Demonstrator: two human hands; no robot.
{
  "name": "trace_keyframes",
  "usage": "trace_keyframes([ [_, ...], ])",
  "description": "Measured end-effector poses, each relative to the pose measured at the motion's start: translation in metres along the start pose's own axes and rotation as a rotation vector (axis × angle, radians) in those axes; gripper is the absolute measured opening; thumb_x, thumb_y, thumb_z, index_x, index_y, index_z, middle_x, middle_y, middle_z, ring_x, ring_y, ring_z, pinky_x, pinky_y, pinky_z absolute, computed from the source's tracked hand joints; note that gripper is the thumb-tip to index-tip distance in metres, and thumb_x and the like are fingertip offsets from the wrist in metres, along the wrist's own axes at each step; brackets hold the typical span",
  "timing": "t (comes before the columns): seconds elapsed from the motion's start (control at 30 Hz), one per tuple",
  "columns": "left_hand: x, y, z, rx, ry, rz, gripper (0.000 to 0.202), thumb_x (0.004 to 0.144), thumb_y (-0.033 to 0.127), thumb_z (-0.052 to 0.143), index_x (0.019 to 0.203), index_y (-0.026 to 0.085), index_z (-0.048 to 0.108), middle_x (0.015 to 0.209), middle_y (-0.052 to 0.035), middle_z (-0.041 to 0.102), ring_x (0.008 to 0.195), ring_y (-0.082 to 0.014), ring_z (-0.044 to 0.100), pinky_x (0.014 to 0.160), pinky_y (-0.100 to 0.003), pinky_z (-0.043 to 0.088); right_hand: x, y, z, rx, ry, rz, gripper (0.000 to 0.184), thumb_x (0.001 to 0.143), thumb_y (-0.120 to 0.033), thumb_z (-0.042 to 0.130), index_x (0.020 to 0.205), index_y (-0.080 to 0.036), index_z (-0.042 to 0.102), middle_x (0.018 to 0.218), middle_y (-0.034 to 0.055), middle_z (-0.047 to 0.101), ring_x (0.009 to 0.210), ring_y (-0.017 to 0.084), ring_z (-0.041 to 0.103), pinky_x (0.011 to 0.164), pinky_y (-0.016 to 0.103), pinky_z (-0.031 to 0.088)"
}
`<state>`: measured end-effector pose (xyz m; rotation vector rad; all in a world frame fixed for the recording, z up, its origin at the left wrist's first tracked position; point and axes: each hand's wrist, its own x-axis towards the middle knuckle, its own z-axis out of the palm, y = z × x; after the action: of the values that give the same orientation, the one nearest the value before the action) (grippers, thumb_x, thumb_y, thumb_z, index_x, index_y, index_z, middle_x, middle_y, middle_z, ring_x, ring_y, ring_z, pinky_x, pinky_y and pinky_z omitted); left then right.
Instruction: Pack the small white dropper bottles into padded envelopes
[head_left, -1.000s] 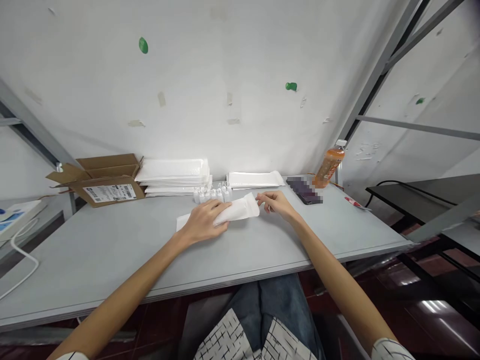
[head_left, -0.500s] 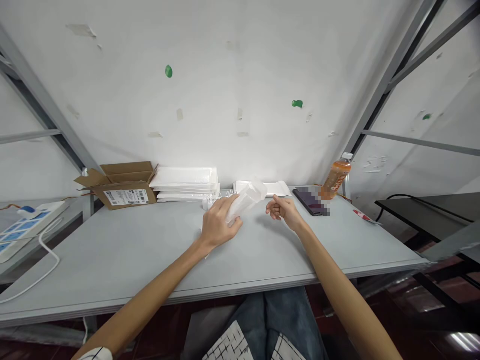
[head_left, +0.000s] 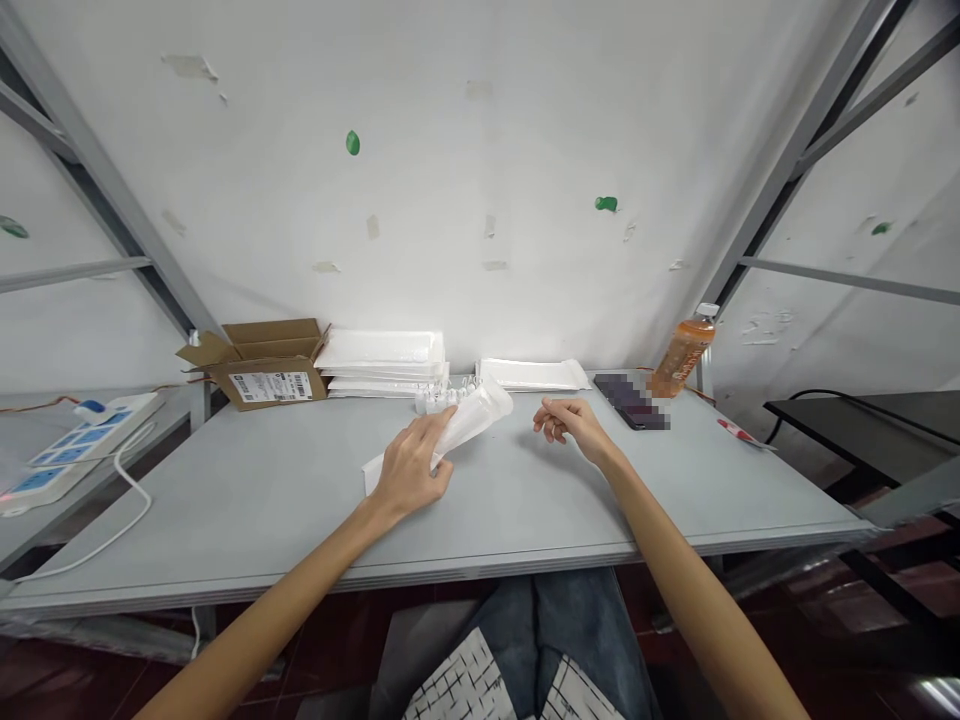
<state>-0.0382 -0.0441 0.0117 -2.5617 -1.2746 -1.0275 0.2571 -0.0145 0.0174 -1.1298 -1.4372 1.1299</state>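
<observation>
My left hand (head_left: 412,465) is closed around a white padded bubble mailer (head_left: 474,415), held slantwise over the desk. One end points up and to the right; the other shows behind my wrist. To its right is my right hand (head_left: 571,425), fingers curled in with the thumb near the index finger, and no object shows in it. Just behind the mailer lie small clear plastic pieces (head_left: 431,401), partly covered. A stack of white padded mailers (head_left: 382,350) stands behind them to the left. Against the wall, more flat white mailers (head_left: 532,375) lie beyond my hands.
An opened cardboard box (head_left: 262,375) adjoins the stack. On the right are a dark phone (head_left: 628,398), an orange drink bottle (head_left: 682,355) and a red-and-white item (head_left: 741,433). A power strip (head_left: 90,450) with a white cable sits at the left. The grey desk (head_left: 285,520) ends before my lap.
My left hand has brought the mailer lower and leftward, toward me, and more of it shows behind the wrist. The right hand stays curled in about the same place. The view has shifted slightly.
</observation>
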Motion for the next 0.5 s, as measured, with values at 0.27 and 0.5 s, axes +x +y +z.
trace_keyframes([
  [0.27, -0.008, -0.056, -0.038, 0.077, -0.157, 0.17, 0.061, 0.076, 0.011, 0.042, 0.134, 0.024, 0.053, 0.131, -0.0072, 0.062, 0.122, -0.0267, 0.056, 0.103, -0.044, 0.045, -0.003, 0.0, -0.001, -0.061, 0.012, -0.003, 0.053, 0.077, -0.065, 0.064, 0.068, -0.014, 0.07, 0.065, 0.0085, 0.066, 0.05, 0.013, 0.054, 0.043, 0.025, 0.033],
  [0.5, -0.03, -0.131, -0.055, 0.207, -0.197, -0.063, 0.04, 0.083, 0.023, 0.042, 0.115, 0.022, 0.066, 0.121, -0.0078, 0.069, 0.117, -0.0286, 0.06, 0.099, -0.045, 0.046, -0.003, 0.002, -0.001, -0.073, 0.007, -0.009, 0.053, 0.078, -0.065, 0.064, 0.067, -0.013, 0.07, 0.066, 0.0088, 0.067, 0.05, 0.012, 0.054, 0.043, 0.025, 0.033],
])
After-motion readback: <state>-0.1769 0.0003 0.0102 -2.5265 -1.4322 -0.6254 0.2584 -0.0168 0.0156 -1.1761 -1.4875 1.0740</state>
